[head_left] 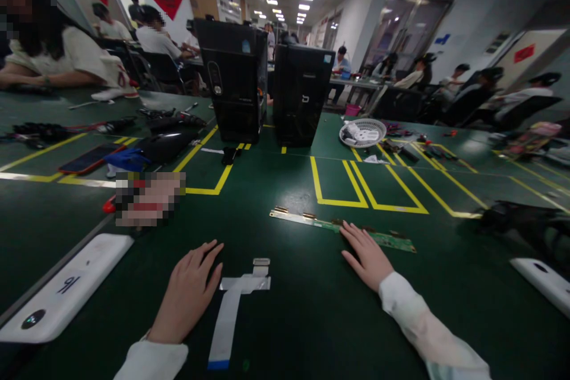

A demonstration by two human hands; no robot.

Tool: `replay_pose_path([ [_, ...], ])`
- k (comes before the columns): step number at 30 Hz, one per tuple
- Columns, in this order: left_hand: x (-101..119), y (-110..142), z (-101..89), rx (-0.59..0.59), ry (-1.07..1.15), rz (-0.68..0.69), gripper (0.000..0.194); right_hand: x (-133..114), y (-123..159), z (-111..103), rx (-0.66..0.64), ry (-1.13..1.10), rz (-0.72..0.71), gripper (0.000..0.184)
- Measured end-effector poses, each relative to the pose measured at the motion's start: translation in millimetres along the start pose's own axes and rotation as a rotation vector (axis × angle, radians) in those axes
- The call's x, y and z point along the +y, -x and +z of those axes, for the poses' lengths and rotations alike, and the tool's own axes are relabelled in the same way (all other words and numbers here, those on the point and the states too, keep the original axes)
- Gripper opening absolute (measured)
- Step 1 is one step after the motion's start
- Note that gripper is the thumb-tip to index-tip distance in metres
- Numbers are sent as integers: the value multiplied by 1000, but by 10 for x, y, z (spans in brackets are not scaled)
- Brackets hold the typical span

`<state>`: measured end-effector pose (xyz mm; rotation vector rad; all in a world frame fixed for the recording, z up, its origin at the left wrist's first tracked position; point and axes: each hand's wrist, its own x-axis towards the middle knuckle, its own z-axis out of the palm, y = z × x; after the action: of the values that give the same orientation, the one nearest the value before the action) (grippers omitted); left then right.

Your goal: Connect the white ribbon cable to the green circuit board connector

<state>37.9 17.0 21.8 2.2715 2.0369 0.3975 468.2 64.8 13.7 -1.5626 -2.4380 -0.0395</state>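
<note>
My left hand [189, 288] rests palm down on the green tabletop, fingers stretched out, with nothing held. Just to its right lies a flat white ribbon cable [228, 323] with a blue end, a strip of clear tape across it and a small connector at its top. My right hand [367, 255] is open too, and its fingertips lie at a long, narrow circuit board strip [394, 241]. That strip is silvery at its left end and green at its right. Whether the fingers press on the board or only hover at its edge, I cannot tell.
Two black computer towers [234, 83] stand behind. A white basket [363, 132] with small parts sits back right. White power strips [66, 288] flank me. Yellow tape [342, 203] marks the table [307, 320]. Tools and cables lie back left; several people sit beyond.
</note>
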Motion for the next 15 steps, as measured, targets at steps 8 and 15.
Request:
replay_pose_path([
  [8,-5,-5,-13,-1,2,10,52,-825,-590,103,-72,-82,-82,54],
  [15,-30,-1,11,27,9,30,50,-1232,-809,162,-110,-152,-143,58],
])
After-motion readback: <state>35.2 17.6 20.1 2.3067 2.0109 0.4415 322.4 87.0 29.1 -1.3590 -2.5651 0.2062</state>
